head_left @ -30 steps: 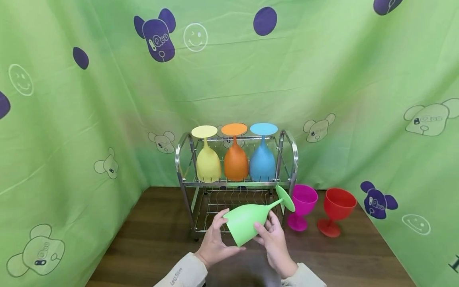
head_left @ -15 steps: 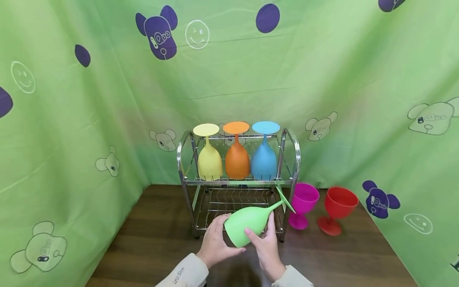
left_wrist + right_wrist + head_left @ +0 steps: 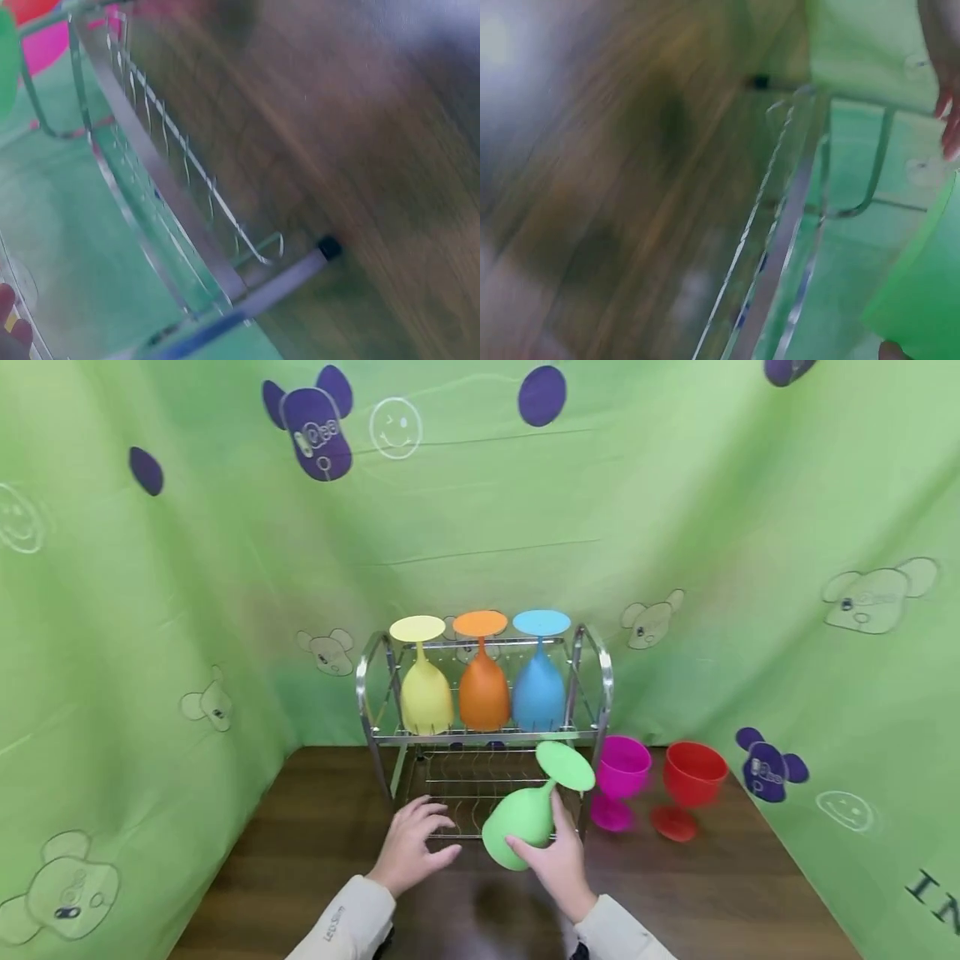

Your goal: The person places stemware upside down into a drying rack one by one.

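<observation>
Here we find the green goblet [image 3: 517,827] aloft and tilted before the metal rack [image 3: 480,739], its foot towards one o'clock, its mouth towards seven; the fingers of the right hand [image 3: 558,860] grip the bowl, thumb on the near side; those of the left hand [image 3: 411,847], at nine o'clock, are loosely spread and touch nothing; we judge that a steady, light grip serves best, any further turn coming from the wrist; we should leave room between the foot and the rack's front bar, lest they knock; the free hand could steady the lip. We note a plain, evenly coloured surface; a rounded bowl; a slim stem; a flat, disc-shaped foot.
</observation>
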`<state>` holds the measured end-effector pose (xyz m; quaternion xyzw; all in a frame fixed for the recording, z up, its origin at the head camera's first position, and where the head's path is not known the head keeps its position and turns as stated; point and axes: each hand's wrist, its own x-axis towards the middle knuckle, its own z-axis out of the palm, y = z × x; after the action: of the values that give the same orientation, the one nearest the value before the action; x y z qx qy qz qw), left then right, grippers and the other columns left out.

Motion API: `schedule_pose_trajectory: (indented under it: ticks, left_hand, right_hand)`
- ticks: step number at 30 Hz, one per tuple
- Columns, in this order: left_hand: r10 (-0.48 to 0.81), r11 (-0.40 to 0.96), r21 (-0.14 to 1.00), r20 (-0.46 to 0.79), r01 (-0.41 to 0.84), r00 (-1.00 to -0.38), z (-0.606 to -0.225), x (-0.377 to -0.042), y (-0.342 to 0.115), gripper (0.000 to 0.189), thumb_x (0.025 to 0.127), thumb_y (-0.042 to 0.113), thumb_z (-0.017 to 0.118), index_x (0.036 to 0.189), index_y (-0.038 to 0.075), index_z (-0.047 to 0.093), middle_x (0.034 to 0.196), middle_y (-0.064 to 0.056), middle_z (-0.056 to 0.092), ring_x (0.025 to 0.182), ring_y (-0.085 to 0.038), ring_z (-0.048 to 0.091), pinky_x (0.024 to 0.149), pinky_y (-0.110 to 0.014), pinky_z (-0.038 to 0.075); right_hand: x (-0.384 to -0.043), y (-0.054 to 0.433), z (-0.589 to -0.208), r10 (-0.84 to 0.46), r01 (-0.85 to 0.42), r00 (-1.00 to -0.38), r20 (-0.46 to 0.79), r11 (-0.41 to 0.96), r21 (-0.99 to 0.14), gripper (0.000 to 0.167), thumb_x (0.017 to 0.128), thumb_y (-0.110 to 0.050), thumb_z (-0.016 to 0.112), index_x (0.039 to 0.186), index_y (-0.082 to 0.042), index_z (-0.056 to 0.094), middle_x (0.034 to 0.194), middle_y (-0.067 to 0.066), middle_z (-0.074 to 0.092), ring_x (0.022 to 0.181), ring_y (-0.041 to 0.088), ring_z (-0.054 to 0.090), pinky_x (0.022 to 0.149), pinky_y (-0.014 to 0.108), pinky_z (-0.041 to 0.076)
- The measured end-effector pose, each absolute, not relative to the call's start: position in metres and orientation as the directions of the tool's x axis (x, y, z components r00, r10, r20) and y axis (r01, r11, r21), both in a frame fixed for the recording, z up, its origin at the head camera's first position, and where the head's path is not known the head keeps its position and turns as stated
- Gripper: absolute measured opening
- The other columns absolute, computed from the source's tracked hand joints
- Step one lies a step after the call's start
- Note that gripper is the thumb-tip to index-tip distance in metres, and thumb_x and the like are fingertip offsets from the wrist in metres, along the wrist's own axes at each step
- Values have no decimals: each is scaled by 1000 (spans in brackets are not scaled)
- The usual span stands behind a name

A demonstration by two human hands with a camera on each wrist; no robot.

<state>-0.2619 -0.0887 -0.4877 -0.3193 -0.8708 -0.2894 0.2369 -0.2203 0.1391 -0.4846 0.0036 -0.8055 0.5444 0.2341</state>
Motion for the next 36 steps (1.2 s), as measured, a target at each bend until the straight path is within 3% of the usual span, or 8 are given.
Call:
schedule_pose_trajectory:
  ticks: [9,12,17,21,26,29,32,36]
  left_hand:
    - [303,666,402,624,629,-720,-491,-266,-116,11,75,16,75,84,15,69,107,-9,66,112,-38,53,89,-58,41]
    - [254,639,362,734,679,-630,-491,-272,-119,8,74,10,73,79,12,69,97,-7,68,100,-33,59,82,-49,45]
    - [146,569,248,908,784,-393,-488,-280,-128,3,74,4,64,75,5,68,77,-5,67,76,-25,60,72,-36,44]
    - [2,558,295,934,776,-357,-486,-280,-132,8,75,2,61,76,0,69,73,-8,67,70,-25,58,70,-28,44]
    - [-416,425,657,753,622,-511,-468,-278,-122,11,79,-15,59,85,-11,68,76,-23,66,72,2,58,69,-9,44]
    - [-519,247,827,553,505,-652,-459,-281,-120,21,84,-13,57,104,-16,63,91,-32,65,80,11,55,74,-7,43]
    - [-499,145,888,447,437,-743,-458,-290,-123,33,86,-10,58,118,-15,57,105,-34,62,86,5,59,76,-9,44]
    - [-425,122,915,397,384,-813,-450,-295,-125,43,84,-8,60,126,-13,53,116,-32,59,97,-22,64,80,-13,46]
  right_hand:
    - [-245,155,-492,168,-146,-935,313,622,-769,100,71,-31,81,150,-2,26,128,31,50,105,44,56,85,57,47]
    - [-249,162,-497,162,-160,-919,359,680,-716,98,71,-32,81,148,-1,30,124,29,51,100,43,58,80,57,48]
    - [-255,166,-505,133,-204,-894,428,729,-654,93,71,-32,81,145,1,35,125,27,50,96,43,59,73,57,50]
    - [-258,166,-513,129,-224,-878,460,738,-636,87,71,-28,81,142,1,40,126,27,50,91,44,61,70,57,51]
    - [-268,166,-517,113,-266,-848,518,755,-600,84,69,-25,81,140,-4,40,125,27,49,87,45,61,65,58,51]
    - [-276,167,-520,103,-278,-836,539,767,-579,82,69,-25,80,138,-5,41,125,27,48,89,46,61,63,58,51]
    - [-281,167,-525,104,-271,-834,542,779,-566,78,69,-25,80,134,-4,43,124,26,47,94,46,59,61,58,50]
    - [-288,164,-529,99,-271,-827,553,792,-547,74,68,-21,81,131,-1,47,125,28,46,99,47,56,61,58,50]
